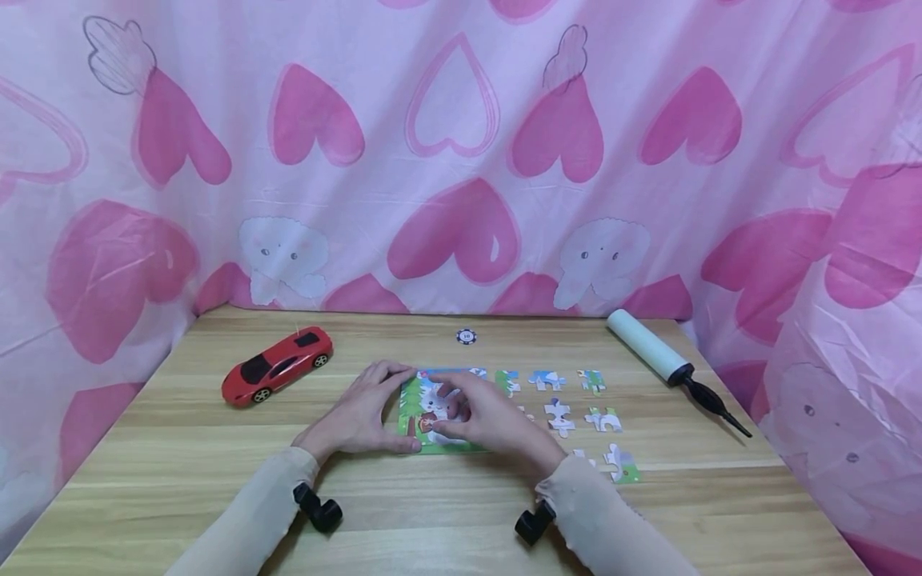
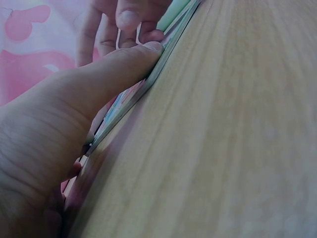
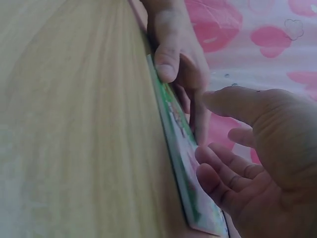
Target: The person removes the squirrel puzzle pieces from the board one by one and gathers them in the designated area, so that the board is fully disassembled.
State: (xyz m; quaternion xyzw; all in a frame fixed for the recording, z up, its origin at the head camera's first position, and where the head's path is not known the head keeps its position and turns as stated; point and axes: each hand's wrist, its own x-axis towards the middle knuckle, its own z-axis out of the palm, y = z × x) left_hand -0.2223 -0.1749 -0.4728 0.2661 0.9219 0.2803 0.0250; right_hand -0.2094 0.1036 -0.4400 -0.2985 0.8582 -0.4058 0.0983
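Observation:
A jigsaw puzzle board [image 1: 412, 408] with a green and blue animal picture lies flat at the middle of the table. My left hand [image 1: 365, 408] spans its left end, the thumb resting on the near edge in the left wrist view and the fingers at the far left corner. My right hand [image 1: 486, 412] hovers over the board's right part, fingers loosely bent. In the right wrist view its thumb and fingers stand apart with nothing visible between them. Loose jigsaw pieces [image 1: 559, 416] lie to the right of the board, some partly hidden by my right hand.
A red toy car [image 1: 279, 366] stands on the wooden table [image 1: 403, 512] at left. A poker chip [image 1: 467, 336] lies beyond the board. A pale hand pump [image 1: 648, 346] with a black nozzle lies at right. A pink heart-patterned curtain [image 1: 454, 232] hangs around the table's back and sides.

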